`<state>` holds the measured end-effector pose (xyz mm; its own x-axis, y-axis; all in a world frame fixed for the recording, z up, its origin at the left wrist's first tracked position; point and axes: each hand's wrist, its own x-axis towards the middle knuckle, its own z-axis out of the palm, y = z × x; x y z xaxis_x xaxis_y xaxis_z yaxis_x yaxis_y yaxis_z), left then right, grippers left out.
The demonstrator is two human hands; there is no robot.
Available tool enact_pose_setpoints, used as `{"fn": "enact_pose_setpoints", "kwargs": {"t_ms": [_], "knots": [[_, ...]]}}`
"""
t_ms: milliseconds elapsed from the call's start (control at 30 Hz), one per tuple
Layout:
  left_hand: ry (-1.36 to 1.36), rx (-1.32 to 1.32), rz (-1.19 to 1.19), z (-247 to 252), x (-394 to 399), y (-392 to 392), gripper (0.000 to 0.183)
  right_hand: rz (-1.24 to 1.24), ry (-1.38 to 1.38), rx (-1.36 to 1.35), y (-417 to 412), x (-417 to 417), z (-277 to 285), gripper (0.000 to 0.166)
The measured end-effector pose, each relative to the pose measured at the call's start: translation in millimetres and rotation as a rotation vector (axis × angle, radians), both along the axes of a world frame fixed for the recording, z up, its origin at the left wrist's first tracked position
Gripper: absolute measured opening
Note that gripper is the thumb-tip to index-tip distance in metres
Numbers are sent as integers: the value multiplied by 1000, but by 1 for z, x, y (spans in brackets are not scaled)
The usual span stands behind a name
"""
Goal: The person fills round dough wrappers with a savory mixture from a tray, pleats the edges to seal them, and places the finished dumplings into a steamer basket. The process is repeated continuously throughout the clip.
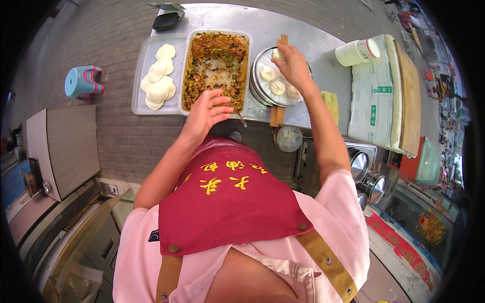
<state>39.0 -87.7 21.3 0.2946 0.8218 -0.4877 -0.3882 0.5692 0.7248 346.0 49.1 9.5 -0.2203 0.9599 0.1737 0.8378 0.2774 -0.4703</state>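
My right hand (293, 64) is over a round metal steamer (254, 92), its fingertips on a pleated filled bun (277, 55) near the far rim. Other pleated buns (277, 88) sit apart from each other on the perforated white liner. My left hand (210, 111) holds nothing, fingers spread, above the near edge of a plastic tub (250, 68) of chopped brown filling (218, 43). A spoon handle (242, 120) juts from that edge, partly hidden. On the left, flat rounds of dough (161, 92) overlap in a translucent tray (138, 83).
Wooden slats (277, 116) lie under the steamer on the metal table (257, 22). To its right are a yellow cloth (330, 106), stacked paper cups (354, 53) and a foam box (373, 94). A bucket (288, 139) stands below the front edge.
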Motion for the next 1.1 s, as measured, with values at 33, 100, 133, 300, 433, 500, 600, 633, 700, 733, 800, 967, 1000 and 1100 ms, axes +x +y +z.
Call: {"fn": "enact_pose_setpoints", "kwargs": {"t_ms": [33, 100, 133, 300, 433, 500, 600, 633, 700, 733, 800, 967, 1000, 1100], "knots": [[22, 2, 26, 0, -11, -6, 57, 21, -18, -28, 9, 2, -6, 48], [64, 7, 79, -2, -31, -19, 55, 63, -75, -103, 19, 1, -20, 47], [59, 6, 111, -4, -40, -26, 54, 85, -114, -149, 21, 0, -28, 46], [97, -21, 241, -17, -70, -55, 54, 35, -61, -260, 34, 3, -33, 43], [158, -57, 283, -15, -82, -65, 55, -12, 93, -284, 48, 18, -19, 45], [169, -60, 288, -15, -86, -65, 55, 27, 16, -301, 46, 13, -17, 45], [174, -52, 292, -12, -89, -61, 55, 109, -59, -291, 40, -1, -29, 42], [174, -49, 289, -11, -89, -58, 55, 126, -96, -269, 39, -3, -33, 40], [174, -39, 280, -7, -88, -55, 55, 161, -173, -226, 37, -6, -37, 37], [173, -33, 275, -6, -88, -53, 55, 156, -183, -215, 37, -7, -37, 37], [167, -25, 267, -6, -89, -51, 55, 148, -206, -194, 37, -7, -35, 38], [153, -34, 257, -10, -88, -52, 55, 165, -214, -132, 27, -10, -39, 34], [159, -36, 252, -11, -88, -52, 55, 166, -210, -119, 24, -9, -38, 32], [184, -49, 240, -11, -86, -51, 56, 132, -168, -97, 28, 3, -46, 35]]}}
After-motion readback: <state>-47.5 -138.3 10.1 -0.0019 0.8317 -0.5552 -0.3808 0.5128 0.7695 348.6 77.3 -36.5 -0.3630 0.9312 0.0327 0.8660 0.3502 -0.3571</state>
